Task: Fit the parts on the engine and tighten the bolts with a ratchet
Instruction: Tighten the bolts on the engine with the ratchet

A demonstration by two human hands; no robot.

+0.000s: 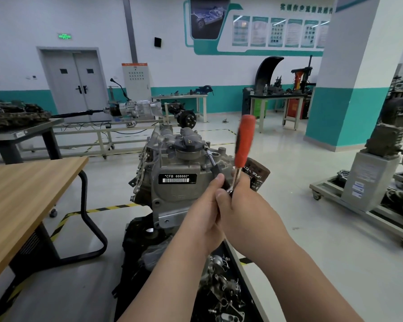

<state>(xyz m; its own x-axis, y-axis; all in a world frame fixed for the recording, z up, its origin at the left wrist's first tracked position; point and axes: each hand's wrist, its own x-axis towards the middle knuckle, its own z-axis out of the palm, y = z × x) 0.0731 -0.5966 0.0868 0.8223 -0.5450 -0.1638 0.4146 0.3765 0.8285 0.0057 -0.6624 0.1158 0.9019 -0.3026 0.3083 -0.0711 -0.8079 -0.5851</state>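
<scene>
A grey engine (172, 168) with a black label "CFB 666660" stands in front of me on a dark stand. A ratchet with an orange handle (243, 140) points upward, blurred. Its extension bar (211, 158) runs up-left to a bolt (205, 148) beside the black oil cap (189, 142). My left hand (207, 205) grips the black lower end of the extension. My right hand (237, 203) wraps around the ratchet head, pressed against the left hand.
A wooden table (21, 194) with a black tube frame stands at left. A black tray (221, 287) of several loose metal parts lies under my forearms. A grey stand on wheels (368, 182) is at right, and a teal-and-white pillar (349, 89) behind it.
</scene>
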